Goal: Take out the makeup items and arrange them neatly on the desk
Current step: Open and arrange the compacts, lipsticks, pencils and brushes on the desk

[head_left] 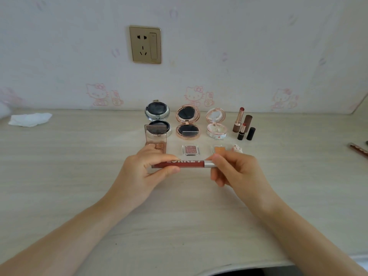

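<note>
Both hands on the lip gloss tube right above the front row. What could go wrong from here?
1. The left hand and right hand hold the lip gloss tube close over the open brown palette and the small eyeshadow pan; lowering it could knock them out of line.
2. The upright lipsticks look tippable if the right hand swings that way.

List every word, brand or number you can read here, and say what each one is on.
"LORKEY", or close to it, in white capitals on the red lip gloss tube; fingers hide its first letters.
Small print on the front of the rose-gold compact: too blurred to read.
Small print on the white compact: too blurred to read.
Nothing else carries text.
</note>
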